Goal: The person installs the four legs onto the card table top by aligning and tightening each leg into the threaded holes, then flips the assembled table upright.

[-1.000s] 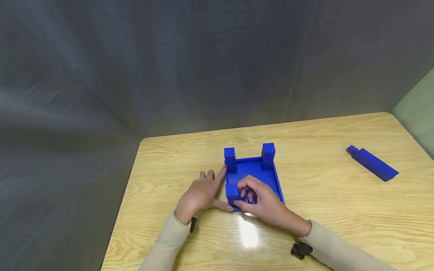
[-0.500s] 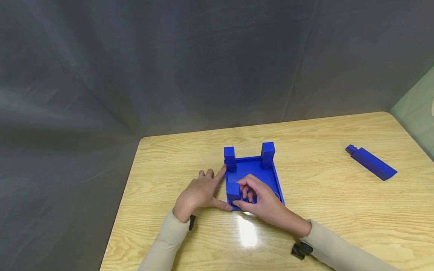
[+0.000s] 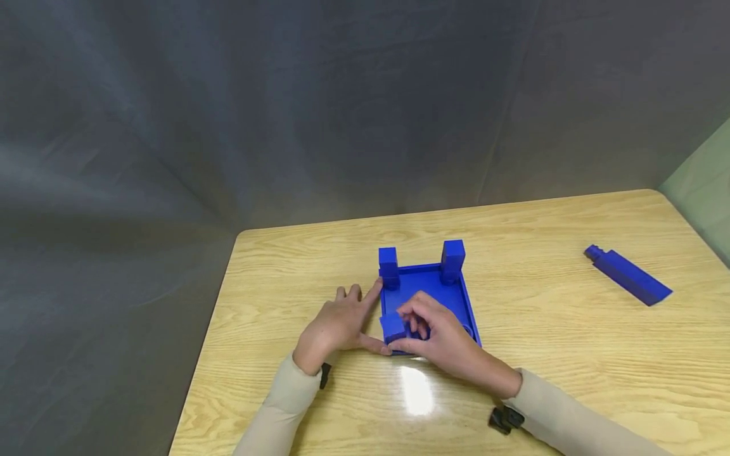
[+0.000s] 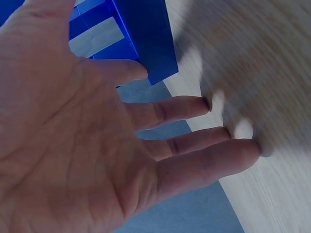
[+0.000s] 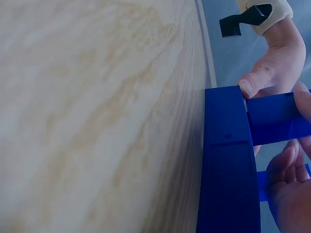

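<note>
A shallow blue square base with a raised rim lies on the table. Two square blue posts, a back left post and a back right post, stand upright at its far corners. At the near left corner my right hand pinches a third blue post between thumb and fingers; in the right wrist view this post meets the base. My left hand spreads along the left rim, thumb at the near corner and index fingertip by the back left post. Its palm shows in the left wrist view.
A loose blue post with a threaded end lies at the right of the wooden table. A round ring shows at the base's near right corner. A dark curtain hangs behind the table.
The post in my right hand has turned, its top face now at a different angle and slightly lower in view. The left hand and base stay nearly in place.
</note>
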`<state>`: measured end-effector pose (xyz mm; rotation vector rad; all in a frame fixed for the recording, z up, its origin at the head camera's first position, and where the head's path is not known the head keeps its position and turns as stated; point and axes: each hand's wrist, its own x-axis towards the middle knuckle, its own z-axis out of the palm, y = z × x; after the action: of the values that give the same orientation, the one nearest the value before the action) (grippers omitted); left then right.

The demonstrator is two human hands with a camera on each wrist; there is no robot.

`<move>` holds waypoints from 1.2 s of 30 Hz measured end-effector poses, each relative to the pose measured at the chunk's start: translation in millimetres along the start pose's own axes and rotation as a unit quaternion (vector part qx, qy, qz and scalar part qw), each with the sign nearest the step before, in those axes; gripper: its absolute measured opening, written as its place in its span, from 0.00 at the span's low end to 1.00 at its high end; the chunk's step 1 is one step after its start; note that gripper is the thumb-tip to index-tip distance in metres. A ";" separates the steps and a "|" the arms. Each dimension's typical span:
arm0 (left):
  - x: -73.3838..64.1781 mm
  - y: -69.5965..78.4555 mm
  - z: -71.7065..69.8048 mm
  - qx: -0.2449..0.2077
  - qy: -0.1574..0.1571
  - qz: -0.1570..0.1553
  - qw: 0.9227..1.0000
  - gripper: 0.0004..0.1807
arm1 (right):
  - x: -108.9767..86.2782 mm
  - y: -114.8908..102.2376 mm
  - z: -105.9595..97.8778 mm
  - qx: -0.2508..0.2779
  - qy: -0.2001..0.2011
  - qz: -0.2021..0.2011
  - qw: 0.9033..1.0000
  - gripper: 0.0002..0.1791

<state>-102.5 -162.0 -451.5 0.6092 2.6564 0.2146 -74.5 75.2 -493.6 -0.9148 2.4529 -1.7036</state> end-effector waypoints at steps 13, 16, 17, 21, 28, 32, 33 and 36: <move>0.2 0.1 1.9 0.003 -0.005 -0.004 1.000 0.75 | -4.1 -1.3 0.2 -0.004 -0.006 -0.004 1.000 0.18; 0.1 0.2 1.6 0.000 -0.003 -0.003 1.000 0.75 | -4.3 -1.4 1.2 0.000 -0.005 -0.006 1.000 0.18; 0.0 0.3 1.4 -0.001 -0.003 -0.004 1.000 0.75 | -4.1 -1.7 1.7 0.004 -0.003 -0.007 1.000 0.18; -0.7 0.7 0.8 -0.007 -0.002 -0.008 1.000 0.75 | -3.3 -2.5 2.5 0.012 0.002 -0.009 1.000 0.18; -1.5 3.6 1.3 -0.026 -0.004 -0.015 1.000 0.74 | -2.1 -0.2 2.3 0.014 0.003 -0.012 1.000 0.18; -2.1 4.5 0.9 -0.031 -0.009 -0.021 0.999 0.74 | -2.2 0.8 1.5 0.009 0.002 -0.010 1.000 0.20; -2.2 4.4 1.1 -0.033 -0.010 -0.022 0.999 0.73 | -2.2 0.8 1.2 0.009 0.000 -0.007 1.000 0.22; -2.4 4.0 1.2 -0.033 -0.011 -0.023 0.999 0.73 | -1.8 -0.3 0.6 0.006 -0.006 0.005 1.000 0.26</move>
<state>-98.4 -159.4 -450.9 0.5255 2.6279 0.2789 -72.6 75.4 -494.1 -0.9061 2.4338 -1.7026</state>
